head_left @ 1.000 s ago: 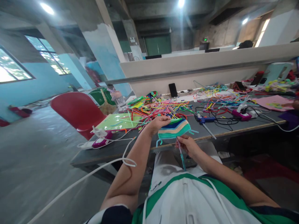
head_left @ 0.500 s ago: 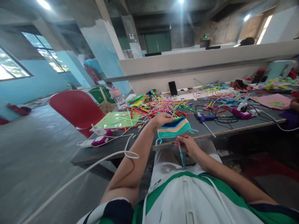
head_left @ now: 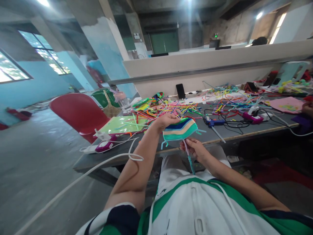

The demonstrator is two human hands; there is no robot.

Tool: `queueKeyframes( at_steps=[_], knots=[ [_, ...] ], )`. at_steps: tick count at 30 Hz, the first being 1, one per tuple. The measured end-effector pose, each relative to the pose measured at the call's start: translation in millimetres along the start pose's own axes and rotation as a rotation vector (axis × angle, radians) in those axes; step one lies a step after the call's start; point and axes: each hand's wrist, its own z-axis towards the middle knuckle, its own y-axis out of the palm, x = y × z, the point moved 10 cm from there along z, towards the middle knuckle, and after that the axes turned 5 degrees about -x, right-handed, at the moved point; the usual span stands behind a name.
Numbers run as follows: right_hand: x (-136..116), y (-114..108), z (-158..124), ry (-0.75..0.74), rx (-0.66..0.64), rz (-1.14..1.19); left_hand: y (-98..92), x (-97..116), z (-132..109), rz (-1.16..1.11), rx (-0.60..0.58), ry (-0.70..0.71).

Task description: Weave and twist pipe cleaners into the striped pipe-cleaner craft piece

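Observation:
A striped pipe-cleaner panel (head_left: pixel 180 129) in green, navy, cream and teal is held up over the table's front edge. My left hand (head_left: pixel 168 121) pinches its upper left edge from behind and above. Short light-blue ends stick out at the panel's lower left and right corners. Just below the panel, my right hand (head_left: pixel 194 147) is closed on a stem, pale pink at the top and wrapped in teal further down (head_left: pixel 190 162). The stem's top reaches the panel's lower edge; I cannot tell whether they are joined.
Loose colourful pipe cleaners (head_left: pixel 168 107) cover the dark table. A blue glue gun (head_left: pixel 214 122) with cords lies right of the panel, near a purple power strip (head_left: pixel 253 118). A phone (head_left: pixel 180 91) leans at the back. White cable (head_left: pixel 73 182) crosses the left side, near a red chair (head_left: pixel 78 112).
The panel has tilted so its striped face shows more fully. My left hand has risen slightly, and my right hand with the stem has shifted a little left and up.

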Motion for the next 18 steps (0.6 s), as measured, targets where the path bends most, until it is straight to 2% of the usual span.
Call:
queueKeyframes(
  at_steps=[3,6,9,12,18],
  knots=[
    [-1,9,-7,0.003,-0.109,0.152,-13.1,5,-6,-0.034,0.002,-0.002],
    [9,23,-18,0.124,-0.223,0.230,-23.6,12,-14,-0.041,0.035,0.003],
    [21,38,-27,0.249,-0.314,0.233,-22.4,16,-18,-0.015,0.029,0.004],
    [27,45,-30,0.291,-0.344,0.231,-17.0,20,-18,-0.001,0.015,0.020],
    [25,43,-32,0.301,-0.351,0.234,-12.0,18,-17,-0.012,0.004,0.028]
  ],
)
